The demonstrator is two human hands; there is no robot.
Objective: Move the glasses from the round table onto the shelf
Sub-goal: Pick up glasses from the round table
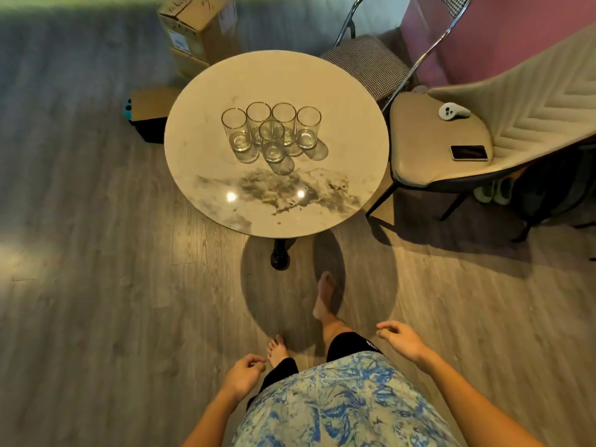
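Several clear drinking glasses (273, 133) with thin gold rims stand upright in a tight cluster on the round marble-look table (225, 201), toward its far half. My left hand (242, 375) hangs low at the bottom of the view with fingers loosely curled and nothing in it. My right hand (400, 340) is also low, well short of the table, fingers loosely bent and holding nothing. Both hands are far from the glasses. No shelf is in view.
A beige padded chair (429, 169) right of the table carries a phone (469, 152) and a white controller (453, 110). A checked chair (364, 64) stands behind it. Cardboard boxes (193, 30) sit beyond the table. My bare feet are on the wooden floor (96, 285).
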